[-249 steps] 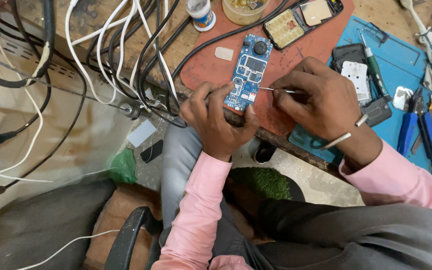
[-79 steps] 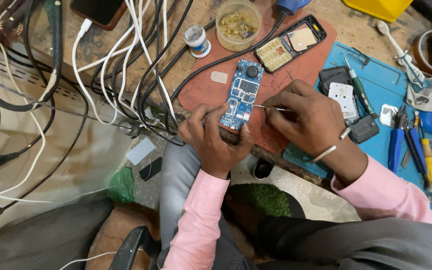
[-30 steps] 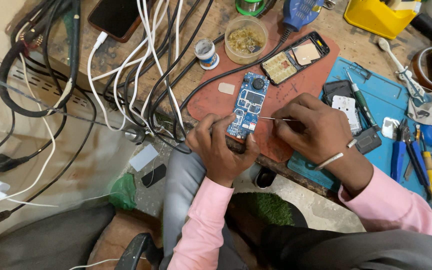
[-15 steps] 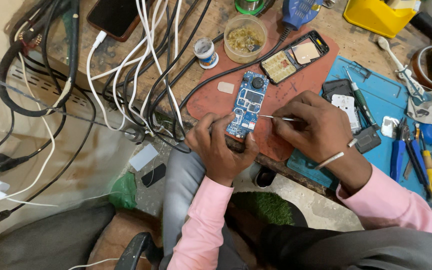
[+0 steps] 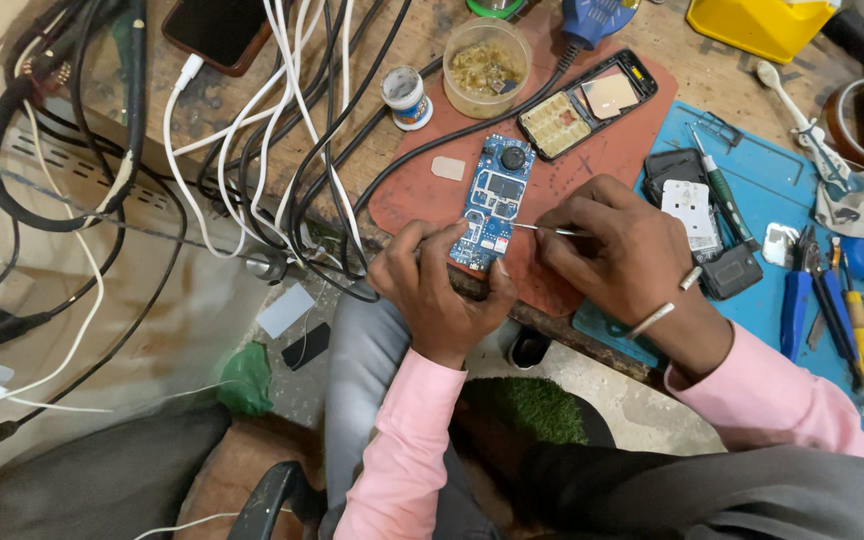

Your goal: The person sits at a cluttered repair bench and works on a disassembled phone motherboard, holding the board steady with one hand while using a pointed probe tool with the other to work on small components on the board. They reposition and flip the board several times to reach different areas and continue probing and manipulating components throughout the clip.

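Note:
My left hand [image 5: 439, 290] pinches the near end of a blue phone circuit board [image 5: 493, 195] and holds it down on a reddish-brown mat [image 5: 574, 170]. My right hand [image 5: 620, 255] grips thin metal tweezers [image 5: 544, 230], and their tip touches the board's lower right edge. A small pale rectangular part [image 5: 447, 167] lies on the mat to the left of the board. An open black phone housing [image 5: 585, 103] rests at the far end of the mat.
A tangle of black and white cables [image 5: 282, 150] covers the bench on the left, near a dark phone [image 5: 220, 30]. A round tub [image 5: 488, 66] and a small jar [image 5: 406, 97] stand behind. On the blue mat [image 5: 782, 190] at right lie phone parts, pliers [image 5: 800, 300] and screwdrivers.
The view has shifted a little since a second ago. Both hands stay on the board and tweezers in nearly the same pose, with the tweezers' tip still at the board's edge.

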The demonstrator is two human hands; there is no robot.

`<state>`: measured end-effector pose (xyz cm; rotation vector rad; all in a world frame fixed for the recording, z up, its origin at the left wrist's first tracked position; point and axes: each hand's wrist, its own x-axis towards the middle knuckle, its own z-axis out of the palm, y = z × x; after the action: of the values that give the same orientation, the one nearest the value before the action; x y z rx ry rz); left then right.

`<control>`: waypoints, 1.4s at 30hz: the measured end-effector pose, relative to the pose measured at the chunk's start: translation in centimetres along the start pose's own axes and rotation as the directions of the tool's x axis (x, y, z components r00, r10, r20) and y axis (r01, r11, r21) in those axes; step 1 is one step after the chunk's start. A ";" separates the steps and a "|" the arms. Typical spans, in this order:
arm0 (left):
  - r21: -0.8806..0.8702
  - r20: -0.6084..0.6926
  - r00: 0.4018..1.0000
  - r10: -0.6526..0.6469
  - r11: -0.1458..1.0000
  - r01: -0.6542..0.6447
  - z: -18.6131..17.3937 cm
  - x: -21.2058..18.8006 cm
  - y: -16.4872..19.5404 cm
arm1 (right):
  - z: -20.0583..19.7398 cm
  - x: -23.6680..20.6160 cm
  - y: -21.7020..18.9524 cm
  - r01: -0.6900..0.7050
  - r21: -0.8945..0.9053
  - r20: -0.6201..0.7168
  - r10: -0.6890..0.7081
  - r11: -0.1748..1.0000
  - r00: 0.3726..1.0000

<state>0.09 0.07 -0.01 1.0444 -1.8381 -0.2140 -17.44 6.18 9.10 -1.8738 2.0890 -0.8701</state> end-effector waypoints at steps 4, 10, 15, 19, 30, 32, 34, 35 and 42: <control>-0.004 0.000 1.000 0.006 1.000 -0.006 -0.1 0.1 -0.1 | -0.1 0.1 0.1 0.018 -0.005 0.037 -0.018 1.000 0.999; -0.022 -0.009 1.000 0.008 1.000 -0.008 0.1 0.1 0.0 | 0.0 0.2 0.2 0.028 -0.003 0.019 -0.028 1.000 0.999; 0.003 -0.015 1.000 0.002 1.000 -0.002 0.1 0.0 0.1 | 0.0 0.3 0.4 0.007 -0.039 0.039 -0.006 0.999 0.999; -0.002 -0.014 1.000 0.009 1.000 -0.009 0.0 0.1 0.1 | 0.0 0.4 0.4 0.013 -0.033 0.037 -0.012 0.999 0.999; -0.009 -0.010 1.000 0.010 1.000 -0.010 0.0 0.1 0.1 | -0.4 0.2 0.4 0.007 0.002 0.098 -0.007 1.000 0.995; -0.009 -0.012 1.000 0.016 1.000 -0.016 0.0 0.2 0.1 | -0.4 0.3 0.5 0.020 0.010 0.093 -0.020 1.000 0.995; -0.013 -0.011 1.000 0.018 1.000 -0.018 0.0 0.2 0.0 | -0.3 0.3 0.4 0.007 0.015 0.069 -0.008 1.000 0.998; -0.016 -0.013 1.000 0.019 1.000 -0.019 0.0 0.2 0.1 | -0.1 0.3 0.4 -0.009 0.015 0.045 0.008 1.000 0.999; -0.010 -0.011 1.000 0.004 1.000 -0.004 -0.1 0.1 0.1 | -0.3 0.3 0.4 0.018 0.016 0.100 -0.020 1.000 0.995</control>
<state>0.06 0.03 0.16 1.0327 -1.8276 -0.2141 -18.03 6.01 9.20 -1.8918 2.0034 -0.7770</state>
